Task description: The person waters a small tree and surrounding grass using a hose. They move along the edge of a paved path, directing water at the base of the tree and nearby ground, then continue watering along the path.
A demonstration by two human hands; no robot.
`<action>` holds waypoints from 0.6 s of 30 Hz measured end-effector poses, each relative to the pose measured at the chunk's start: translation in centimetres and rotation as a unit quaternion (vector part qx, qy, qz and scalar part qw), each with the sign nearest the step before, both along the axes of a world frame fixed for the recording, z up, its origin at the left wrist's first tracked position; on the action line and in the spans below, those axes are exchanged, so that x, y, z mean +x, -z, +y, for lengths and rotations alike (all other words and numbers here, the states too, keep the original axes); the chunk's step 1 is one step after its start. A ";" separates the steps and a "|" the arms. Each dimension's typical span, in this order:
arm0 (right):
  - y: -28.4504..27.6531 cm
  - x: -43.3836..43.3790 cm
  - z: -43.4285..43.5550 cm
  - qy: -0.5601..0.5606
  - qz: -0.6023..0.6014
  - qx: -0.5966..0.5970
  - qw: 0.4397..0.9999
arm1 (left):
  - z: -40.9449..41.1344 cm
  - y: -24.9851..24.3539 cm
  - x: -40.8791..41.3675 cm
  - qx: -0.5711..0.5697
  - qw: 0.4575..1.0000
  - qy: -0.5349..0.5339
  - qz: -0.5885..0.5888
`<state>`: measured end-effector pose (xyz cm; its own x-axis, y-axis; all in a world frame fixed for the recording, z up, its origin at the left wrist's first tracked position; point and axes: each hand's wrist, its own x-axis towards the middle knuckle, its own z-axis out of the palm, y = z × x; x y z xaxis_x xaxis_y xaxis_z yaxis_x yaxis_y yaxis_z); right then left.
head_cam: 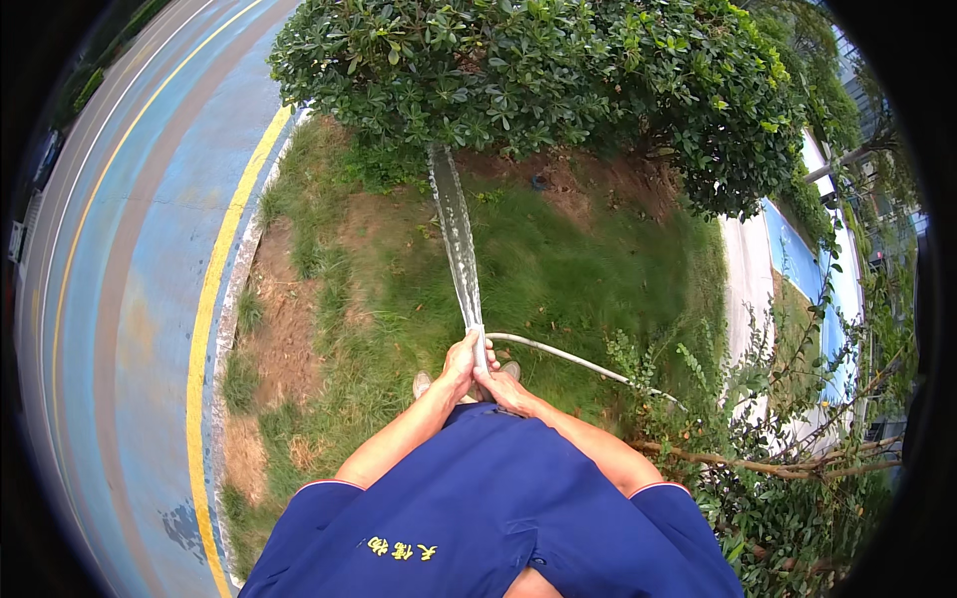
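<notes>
Both of my hands are closed around the end of a pale hose, in front of my waist. My left hand (462, 364) grips it near the mouth, with the thumb along the top. Just behind it, my right hand (505, 390) holds the hose from the other side. From the mouth a flat stream of water (454, 224) shoots forward and vanishes beneath a dense leafy shrub (478, 75). The rest of the hose (591, 365) curves over the grass to the right. My shoes show partly beneath my hands.
A stone curb (224, 321) and a painted blue road (157, 284) with a yellow line run along the left. At the right stand thin leafy branches (785, 469) beside a pale paved path (748, 299). Bare soil patches break up the grass.
</notes>
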<state>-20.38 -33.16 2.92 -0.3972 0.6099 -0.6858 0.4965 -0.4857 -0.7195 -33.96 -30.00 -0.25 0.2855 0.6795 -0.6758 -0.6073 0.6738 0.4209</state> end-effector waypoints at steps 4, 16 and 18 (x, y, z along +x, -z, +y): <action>1.0 1.4 -0.1 -0.002 0.022 0.011 1.000 | 0.2 -0.8 1.2 0.027 0.999 0.020 0.010; 2.0 3.0 -0.1 0.045 0.048 0.030 0.997 | 0.2 -0.8 3.5 0.000 1.000 0.014 -0.019; 2.1 3.4 -0.1 0.049 0.043 0.033 0.997 | 0.1 -0.9 3.7 -0.001 1.000 0.021 -0.020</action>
<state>-17.03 -33.26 0.85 -0.3888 0.6911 -0.6092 0.3832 -0.4800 -0.7891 -30.26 -29.86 0.63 0.3400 0.6657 -0.6643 -0.5954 0.6991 0.3958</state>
